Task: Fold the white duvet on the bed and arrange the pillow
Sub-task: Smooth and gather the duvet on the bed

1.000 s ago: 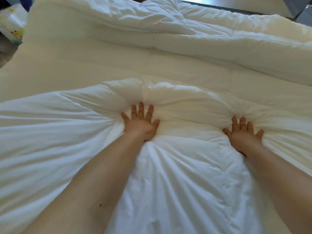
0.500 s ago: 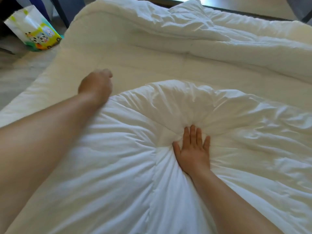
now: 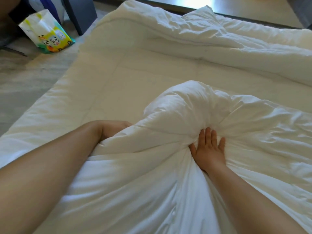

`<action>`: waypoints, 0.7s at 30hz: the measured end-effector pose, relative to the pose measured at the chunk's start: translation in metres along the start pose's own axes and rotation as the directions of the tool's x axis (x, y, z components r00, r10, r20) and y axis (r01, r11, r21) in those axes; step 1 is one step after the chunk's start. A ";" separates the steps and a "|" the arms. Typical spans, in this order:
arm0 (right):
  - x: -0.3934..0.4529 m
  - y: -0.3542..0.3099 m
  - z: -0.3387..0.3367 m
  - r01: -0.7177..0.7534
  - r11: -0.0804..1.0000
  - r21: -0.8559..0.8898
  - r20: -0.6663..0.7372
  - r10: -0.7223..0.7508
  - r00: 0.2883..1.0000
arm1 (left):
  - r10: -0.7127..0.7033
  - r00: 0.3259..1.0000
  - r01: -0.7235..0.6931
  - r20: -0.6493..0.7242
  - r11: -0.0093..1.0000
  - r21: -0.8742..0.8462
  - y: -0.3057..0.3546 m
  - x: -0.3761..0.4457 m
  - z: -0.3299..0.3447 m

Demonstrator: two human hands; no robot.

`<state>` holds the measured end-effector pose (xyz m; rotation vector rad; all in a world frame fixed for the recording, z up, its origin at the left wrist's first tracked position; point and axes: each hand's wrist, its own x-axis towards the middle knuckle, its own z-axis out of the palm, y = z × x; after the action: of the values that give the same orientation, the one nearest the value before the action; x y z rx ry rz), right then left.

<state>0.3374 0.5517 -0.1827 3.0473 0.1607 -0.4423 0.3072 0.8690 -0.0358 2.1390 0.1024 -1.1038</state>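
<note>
The white duvet point(image 3: 194, 105) bunches puffy; the right hand point(image 3: 208, 149) presses flat, fingers spread; the left hand point(image 3: 111, 130), at nine o'clock, is tucked under a fold, its grip hidden.

Left hand point(image 3: 111, 130) partly hidden, grip unclear, right hand point(image 3: 208, 150) flat, fingers spread, both arms extended

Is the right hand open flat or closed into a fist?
Open flat: the right hand presses palm-down on the white duvet, fingers extended.
</note>
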 end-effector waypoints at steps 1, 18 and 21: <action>0.000 0.001 -0.002 -0.005 1.000 0.004 0.015 0.004 1.000 | 0.043 0.999 -0.041 -0.029 0.998 0.053 0.002 0.001 0.001; 0.048 -0.131 -0.070 0.304 0.938 0.164 -0.141 -0.283 0.949 | -0.151 0.644 0.575 -0.750 0.743 0.343 -0.068 0.033 -0.086; 0.066 -0.134 -0.025 0.287 0.955 0.076 -0.052 -0.284 0.958 | -0.288 0.736 0.540 -0.613 0.796 0.274 -0.123 0.052 -0.051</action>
<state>0.3925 0.6926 -0.1833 3.1250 0.6058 -0.4121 0.3292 0.9790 -0.1238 2.9019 0.7128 -0.7514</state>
